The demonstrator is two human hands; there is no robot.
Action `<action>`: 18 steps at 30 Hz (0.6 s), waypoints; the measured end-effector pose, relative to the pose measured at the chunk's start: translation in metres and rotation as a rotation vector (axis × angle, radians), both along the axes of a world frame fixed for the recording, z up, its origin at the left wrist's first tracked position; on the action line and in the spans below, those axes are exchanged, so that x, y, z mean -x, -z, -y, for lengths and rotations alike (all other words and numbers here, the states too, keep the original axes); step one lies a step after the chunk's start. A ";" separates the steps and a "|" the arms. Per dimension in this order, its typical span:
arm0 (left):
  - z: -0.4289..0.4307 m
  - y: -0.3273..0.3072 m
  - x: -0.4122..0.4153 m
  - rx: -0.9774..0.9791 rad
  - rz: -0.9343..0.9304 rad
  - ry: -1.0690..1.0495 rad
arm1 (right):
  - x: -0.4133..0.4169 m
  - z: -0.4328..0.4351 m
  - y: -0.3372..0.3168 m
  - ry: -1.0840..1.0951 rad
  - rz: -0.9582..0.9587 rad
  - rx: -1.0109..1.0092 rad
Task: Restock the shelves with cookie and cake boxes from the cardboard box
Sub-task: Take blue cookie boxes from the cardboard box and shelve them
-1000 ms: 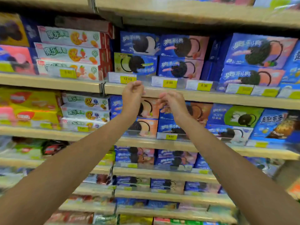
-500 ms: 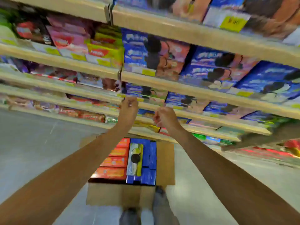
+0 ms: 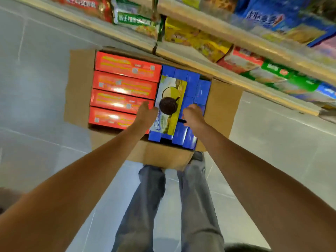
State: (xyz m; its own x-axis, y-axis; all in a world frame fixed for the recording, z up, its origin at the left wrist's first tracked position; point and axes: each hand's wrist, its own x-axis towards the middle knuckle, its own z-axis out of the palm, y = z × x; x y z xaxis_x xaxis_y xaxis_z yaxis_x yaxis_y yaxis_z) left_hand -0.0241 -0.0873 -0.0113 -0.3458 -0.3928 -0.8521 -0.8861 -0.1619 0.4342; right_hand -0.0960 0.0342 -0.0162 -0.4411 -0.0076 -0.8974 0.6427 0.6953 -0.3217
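Restocking: cardboard box point(image 3: 223, 106) on floor point(image 3: 36, 88) below shelf point(image 3: 236, 80); inside, red boxes point(image 3: 125, 84) left, blue boxes point(image 3: 201, 91) right, yellow-faced cookie box point(image 3: 172, 88) atop, lettering blurred. L hand point(image 3: 146, 113), R hand point(image 3: 193, 114) flank it; can't tell if fingers point(image 3: 145, 106) grasp

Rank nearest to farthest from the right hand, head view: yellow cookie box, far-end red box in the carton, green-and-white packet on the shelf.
1. yellow cookie box: just left of the right hand.
2. far-end red box: far left of the carton.
3. green-and-white packet: on the shelf, beyond the carton.
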 end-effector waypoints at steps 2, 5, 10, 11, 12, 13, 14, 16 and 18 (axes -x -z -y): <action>-0.004 0.029 -0.003 0.014 -0.003 0.002 | -0.006 0.002 0.033 0.029 0.025 -0.017; -0.009 0.076 -0.010 0.023 -0.023 0.006 | -0.015 0.009 0.081 0.047 0.042 -0.041; -0.012 0.108 -0.021 -0.098 -0.021 -0.023 | -0.022 0.012 0.109 0.080 0.122 -0.040; -0.013 0.101 -0.020 -0.134 -0.028 -0.040 | -0.020 0.011 0.108 0.113 0.128 -0.021; -0.012 0.096 -0.019 -0.162 -0.041 -0.060 | -0.017 0.010 0.105 0.150 0.134 0.004; -0.012 0.090 -0.017 -0.184 -0.061 -0.054 | -0.016 0.008 0.104 0.178 0.135 0.019; -0.010 0.084 -0.015 -0.188 -0.081 -0.027 | -0.015 0.007 0.095 0.190 0.137 0.030; -0.007 0.065 -0.013 -0.183 -0.128 0.038 | -0.015 0.004 0.075 0.198 0.155 0.055; 0.001 0.038 -0.011 -0.173 -0.142 0.061 | -0.012 0.004 0.049 0.195 0.175 0.092</action>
State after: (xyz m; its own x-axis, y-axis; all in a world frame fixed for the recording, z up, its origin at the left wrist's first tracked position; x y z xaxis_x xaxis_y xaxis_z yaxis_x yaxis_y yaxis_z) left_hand -0.0129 -0.0882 -0.0496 -0.4859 -0.2198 -0.8459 -0.8283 -0.1930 0.5260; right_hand -0.0838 0.0299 -0.0655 -0.2803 -0.0224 -0.9596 0.8130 0.5260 -0.2498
